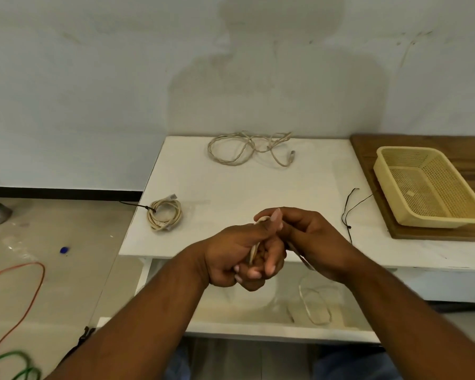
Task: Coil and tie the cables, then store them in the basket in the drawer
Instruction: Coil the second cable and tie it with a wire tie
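— How far along is it, would you say?

— Not halfway, I reckon. The left hand [231, 256] has its fingers clenched round a beige cable [254, 249], thumb up on top of the bundle. The right hand [307, 237] sits right against it with its fingers curled. It looks to be pinching the same cable, because a strand runs down from under that palm and ends in a blurred loop below both hands.

— So it's coiling, not tying?

— That's my guess. The tail isn't gathered in yet, and I see no tie on it.

— Anything finished?

— One tied coil [165, 215], off to the left of the left fingers and a bit beyond them, with a dark string knotted round it. Well beyond the fingertips, by the wall, lies a loose cable [247, 148], sprawled and untouched.

— And the tie for this one?

— A black string [348, 209] lies just right of the right hand, near enough to reach.

— What about the basket?

— The basket [439, 221] is further right, past that string, sitting on a wooden board [368, 149], and I can see no cables in it. The drawer [258, 334] stands open underneath the hands, but the basket isn't in it. So what's left is to finish this coil, tie it, do the far one, fill the basket and put it in the drawer.
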